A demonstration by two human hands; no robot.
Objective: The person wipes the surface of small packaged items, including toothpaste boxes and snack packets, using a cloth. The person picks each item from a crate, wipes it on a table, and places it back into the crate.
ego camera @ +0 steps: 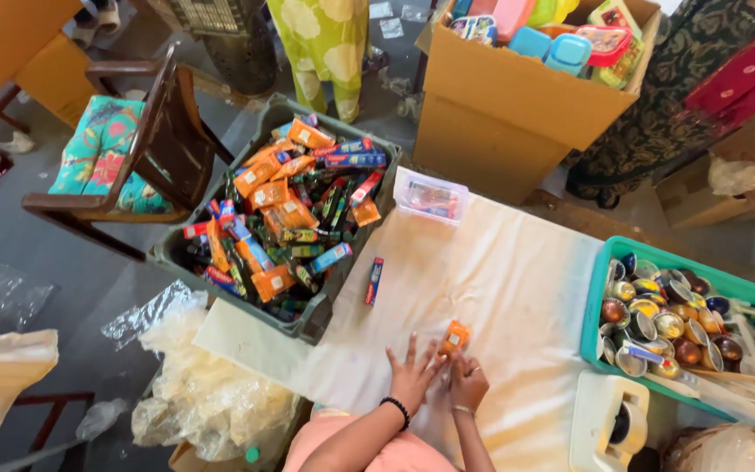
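My left hand [413, 373] lies flat with fingers spread on the white cloth-covered table [500, 280], a black band on its wrist. My right hand [467, 380], wearing a thin bracelet, sits just beside it and pinches a small orange packet [455, 336] that rests on the cloth at its fingertips. A slim red and blue packet [374, 280] lies alone on the cloth farther up, near a grey crate [321, 310].
The grey crate holds several orange and dark packets. A clear plastic box [431, 196] sits at the table's far edge. A teal bin [600, 297] of shiny round items stands at right, a white tape dispenser [612, 424] below it. A cardboard box [517, 105], a wooden chair [146, 149] and plastic bags [198, 393] surround the table.
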